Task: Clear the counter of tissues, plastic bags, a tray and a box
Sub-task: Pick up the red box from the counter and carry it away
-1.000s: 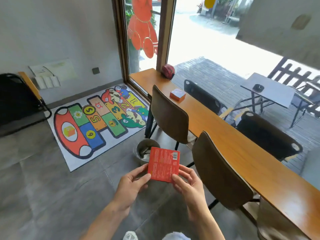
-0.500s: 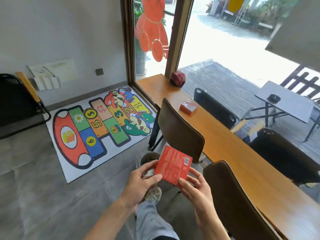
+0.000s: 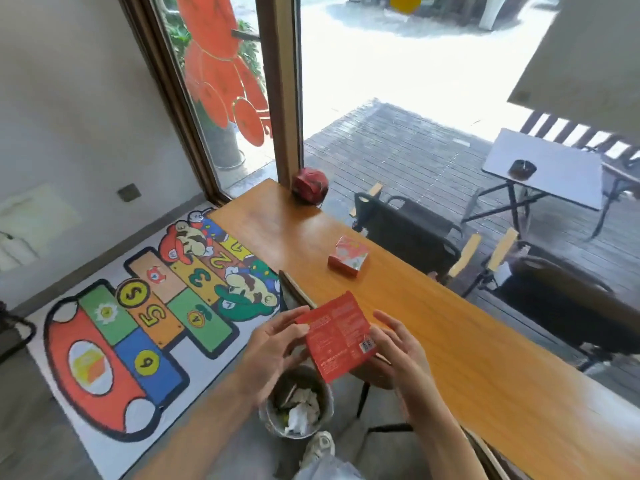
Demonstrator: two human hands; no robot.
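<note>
Both hands, left hand (image 3: 273, 344) and right hand (image 3: 398, 351), are pinching the flat red box (image 3: 337, 336); better centring it over the bin (image 3: 298, 401) before releasing.

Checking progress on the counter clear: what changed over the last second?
The person walked up to the bin, which now sits right under the red box. Left hand and right hand still hold it by its edges, now tilted. The small box and red object remain on the counter.

A hopscotch mat (image 3: 138, 341) covers the floor; a red, perhaps toy-like object (image 3: 310, 185) sits by the window.
</note>
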